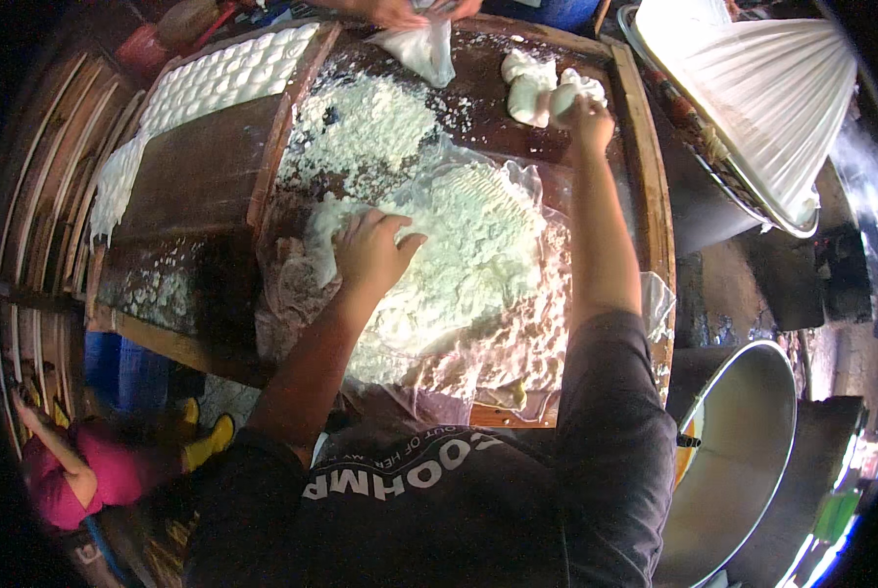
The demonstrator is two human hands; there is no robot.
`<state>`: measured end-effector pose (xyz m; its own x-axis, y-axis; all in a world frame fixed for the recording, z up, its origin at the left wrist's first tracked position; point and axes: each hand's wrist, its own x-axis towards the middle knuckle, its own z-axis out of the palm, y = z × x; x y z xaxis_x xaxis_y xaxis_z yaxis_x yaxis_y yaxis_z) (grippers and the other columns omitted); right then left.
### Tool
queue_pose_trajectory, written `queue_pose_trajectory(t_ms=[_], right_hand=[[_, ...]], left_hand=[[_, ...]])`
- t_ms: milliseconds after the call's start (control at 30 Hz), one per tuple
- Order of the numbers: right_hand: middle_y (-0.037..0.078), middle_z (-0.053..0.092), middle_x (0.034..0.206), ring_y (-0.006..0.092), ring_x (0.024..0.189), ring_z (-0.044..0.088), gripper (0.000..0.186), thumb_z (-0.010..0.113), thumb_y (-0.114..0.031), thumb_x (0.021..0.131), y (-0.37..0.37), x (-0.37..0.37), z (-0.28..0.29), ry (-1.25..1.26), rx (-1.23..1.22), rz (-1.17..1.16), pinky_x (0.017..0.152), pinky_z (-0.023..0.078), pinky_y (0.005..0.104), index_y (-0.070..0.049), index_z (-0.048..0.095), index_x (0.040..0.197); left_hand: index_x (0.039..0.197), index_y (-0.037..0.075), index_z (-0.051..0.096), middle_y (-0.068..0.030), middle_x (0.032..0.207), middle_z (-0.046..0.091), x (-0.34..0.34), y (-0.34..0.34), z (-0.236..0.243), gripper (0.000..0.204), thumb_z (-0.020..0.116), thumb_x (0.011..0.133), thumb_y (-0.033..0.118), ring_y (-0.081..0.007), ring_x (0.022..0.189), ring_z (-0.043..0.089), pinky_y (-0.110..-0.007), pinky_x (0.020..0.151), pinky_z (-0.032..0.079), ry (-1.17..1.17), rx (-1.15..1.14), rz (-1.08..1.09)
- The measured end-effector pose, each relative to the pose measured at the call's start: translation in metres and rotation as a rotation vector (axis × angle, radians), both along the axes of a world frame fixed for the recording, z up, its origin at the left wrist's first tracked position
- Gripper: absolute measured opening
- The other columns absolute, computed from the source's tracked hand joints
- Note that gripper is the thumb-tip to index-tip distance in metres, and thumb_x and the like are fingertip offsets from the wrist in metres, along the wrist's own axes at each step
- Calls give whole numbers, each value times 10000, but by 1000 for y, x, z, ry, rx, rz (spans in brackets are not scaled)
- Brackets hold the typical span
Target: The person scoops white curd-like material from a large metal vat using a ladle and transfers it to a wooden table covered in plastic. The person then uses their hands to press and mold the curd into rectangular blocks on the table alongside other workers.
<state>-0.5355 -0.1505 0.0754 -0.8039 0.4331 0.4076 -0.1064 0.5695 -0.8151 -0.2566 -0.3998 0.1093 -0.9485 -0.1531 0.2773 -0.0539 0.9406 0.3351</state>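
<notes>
A wide mass of white crumbly curd (459, 255) lies on a clear plastic sheet (527, 186) in the middle of the wooden table. My left hand (368, 250) rests at its left edge, thumb and fingers apart, holding nothing. Stretched out to the far right, my right hand (591, 125) has its fingers closed on a soft white bundle (573, 93). Beside that bundle lies a similar white bundle (530, 93). Looser white crumbs (365, 127) are scattered past my left hand.
At the far edge, another person's hands (414, 12) hold a white cloth bag (429, 54). Rows of white wrapped pieces (228, 78) fill a board at far left. Right of the table stand a white-cloth-draped vat (753, 98) and a large metal pot (753, 461). A person in pink (106, 470) is at lower left.
</notes>
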Motion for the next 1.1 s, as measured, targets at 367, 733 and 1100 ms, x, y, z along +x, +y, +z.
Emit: queue_pose_trajectory(t_ms=[367,733,1100], right_hand=[[91,523,974,287,923,480,250,560,-297,719,3,109,-26,-269,802,449,735,428,371,-156,578,925],[54,556,654,107,554,510,50,496,-61,791,-43,173,27,-366,-6,854,483,409,234,-25,523,770],[55,595,882,99,784,522,230,511,17,726,-90,132,52,-377,47,1462,705,426,243,-17,583,942]], left_hand=[[728,73,571,-67,686,583,-6,1,-7,221,656,645,260,-238,654,562,-343,581,421,-49,182,8],[710,26,548,-100,641,589,-36,-2,6,221,628,712,232,-192,557,568,-281,528,427,23,541,-110],[802,121,624,-43,697,601,-41,69,-22,170,600,712,264,-214,688,585,-307,653,463,116,385,-863]])
